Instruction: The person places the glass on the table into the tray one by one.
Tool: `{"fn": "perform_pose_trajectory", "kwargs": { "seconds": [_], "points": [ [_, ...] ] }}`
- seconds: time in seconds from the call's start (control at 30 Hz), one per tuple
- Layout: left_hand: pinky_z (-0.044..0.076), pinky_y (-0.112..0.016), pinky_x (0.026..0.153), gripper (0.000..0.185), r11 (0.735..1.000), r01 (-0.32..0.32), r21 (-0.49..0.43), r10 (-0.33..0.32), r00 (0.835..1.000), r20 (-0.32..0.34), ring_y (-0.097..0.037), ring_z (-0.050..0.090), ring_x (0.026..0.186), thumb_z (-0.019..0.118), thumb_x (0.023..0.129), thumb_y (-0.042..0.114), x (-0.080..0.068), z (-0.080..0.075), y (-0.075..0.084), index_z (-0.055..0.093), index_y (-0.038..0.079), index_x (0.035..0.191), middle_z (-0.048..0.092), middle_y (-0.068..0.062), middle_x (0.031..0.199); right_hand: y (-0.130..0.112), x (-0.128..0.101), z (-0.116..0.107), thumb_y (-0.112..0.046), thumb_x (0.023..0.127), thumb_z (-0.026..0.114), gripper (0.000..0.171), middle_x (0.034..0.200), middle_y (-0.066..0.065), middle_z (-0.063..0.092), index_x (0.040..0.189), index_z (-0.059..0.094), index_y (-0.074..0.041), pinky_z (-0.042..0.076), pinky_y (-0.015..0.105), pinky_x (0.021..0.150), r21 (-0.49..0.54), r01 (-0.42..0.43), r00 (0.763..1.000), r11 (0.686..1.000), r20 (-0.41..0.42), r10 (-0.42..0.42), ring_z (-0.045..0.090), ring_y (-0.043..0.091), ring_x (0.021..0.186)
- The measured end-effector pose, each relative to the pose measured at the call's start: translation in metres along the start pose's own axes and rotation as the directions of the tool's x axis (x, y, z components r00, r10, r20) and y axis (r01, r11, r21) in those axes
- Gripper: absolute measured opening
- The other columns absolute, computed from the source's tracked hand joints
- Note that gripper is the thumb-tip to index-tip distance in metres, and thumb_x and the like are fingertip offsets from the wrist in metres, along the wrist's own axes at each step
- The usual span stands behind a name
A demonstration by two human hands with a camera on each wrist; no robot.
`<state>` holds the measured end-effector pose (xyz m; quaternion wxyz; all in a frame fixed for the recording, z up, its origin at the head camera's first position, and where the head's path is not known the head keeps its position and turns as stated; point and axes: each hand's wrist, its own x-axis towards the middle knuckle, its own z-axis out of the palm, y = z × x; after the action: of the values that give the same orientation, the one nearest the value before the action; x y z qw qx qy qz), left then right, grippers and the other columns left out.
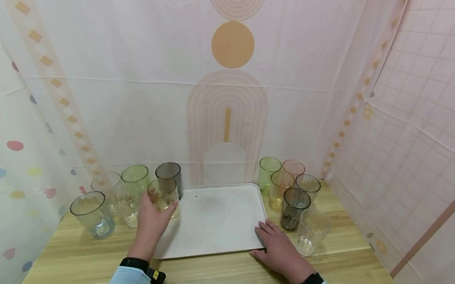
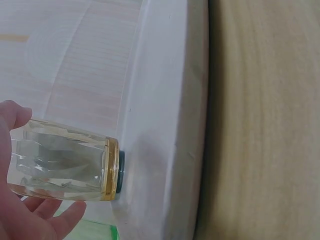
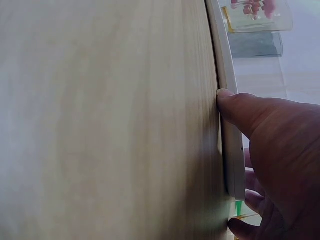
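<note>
Left hand (image 1: 151, 221) is wrapped round a pale yellow glass (image 1: 162, 196), fingers curled about its side, holding it right at the left rim of the white tray (image 1: 219, 231); from the left wrist view the glass (image 2: 65, 160) sits tilted, its base close against the tray's raised edge (image 2: 170, 150). Right hand (image 1: 279, 250) lies flat and relaxed on the tray's near right corner, grasping nothing, thumb (image 3: 240, 107) pressed to the rim. Left of the tray on the wooden surface (image 1: 219, 281) stand a grey glass (image 1: 170, 176), a green glass (image 1: 135, 180) and a bluish glass (image 1: 92, 213). To the right, a cluster: dark glass (image 1: 294, 208), clear glass (image 1: 312, 233), orange glass (image 1: 280, 189)
</note>
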<state>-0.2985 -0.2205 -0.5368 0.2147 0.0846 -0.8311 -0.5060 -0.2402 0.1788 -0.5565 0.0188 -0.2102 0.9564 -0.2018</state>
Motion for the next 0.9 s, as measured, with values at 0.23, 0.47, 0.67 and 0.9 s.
{"fn": "perform_pose_trajectory", "kwargs": {
  "seconds": [0.23,0.47,0.67,0.9],
  "points": [
    [0.040,-0.065,0.123,0.085,1.000,0.022,0.012,-0.023,0.999,0.037,-0.050,0.046,0.146,0.088,0.096,0.030,0.001,0.002,-0.005,0.036,-0.005,0.154,0.047,-0.029,0.147,0.000,0.001,-0.001,-0.048,0.101,0.082,0.076,0.170,0.017,0.049,0.158,0.059,-0.003,0.037,0.069,0.125,-0.003,-0.002,1.000,1.000,0.001,0.002,0.033,0.043,0.163],
    [0.037,-0.066,0.125,0.086,0.999,0.029,0.019,-0.029,0.999,0.046,-0.053,0.043,0.149,0.087,0.096,0.028,-0.001,0.004,-0.009,0.034,-0.008,0.155,0.043,-0.034,0.153,-0.002,-0.001,-0.002,-0.048,0.101,0.082,0.076,0.170,0.017,0.048,0.158,0.059,-0.003,0.037,0.069,0.125,-0.002,-0.002,1.000,1.000,0.002,0.002,0.033,0.043,0.163],
    [0.039,-0.066,0.122,0.084,0.999,0.026,0.023,-0.027,0.999,0.035,-0.052,0.046,0.146,0.087,0.095,0.027,-0.002,0.005,-0.009,0.036,-0.007,0.152,0.045,-0.034,0.150,0.001,0.001,0.000,-0.047,0.101,0.082,0.076,0.169,0.017,0.049,0.158,0.059,-0.002,0.037,0.069,0.125,-0.010,0.007,1.000,1.000,-0.010,-0.007,0.034,0.043,0.162],
    [0.035,-0.066,0.126,0.097,0.999,0.032,0.031,-0.033,0.999,0.040,-0.053,0.041,0.152,0.087,0.096,0.028,-0.003,0.006,-0.012,0.027,-0.008,0.163,0.039,-0.036,0.160,0.001,0.000,0.001,-0.047,0.100,0.083,0.076,0.169,0.018,0.049,0.157,0.059,-0.002,0.038,0.069,0.124,-0.003,0.004,1.000,1.000,-0.009,-0.004,0.034,0.044,0.162]
  ]
}}
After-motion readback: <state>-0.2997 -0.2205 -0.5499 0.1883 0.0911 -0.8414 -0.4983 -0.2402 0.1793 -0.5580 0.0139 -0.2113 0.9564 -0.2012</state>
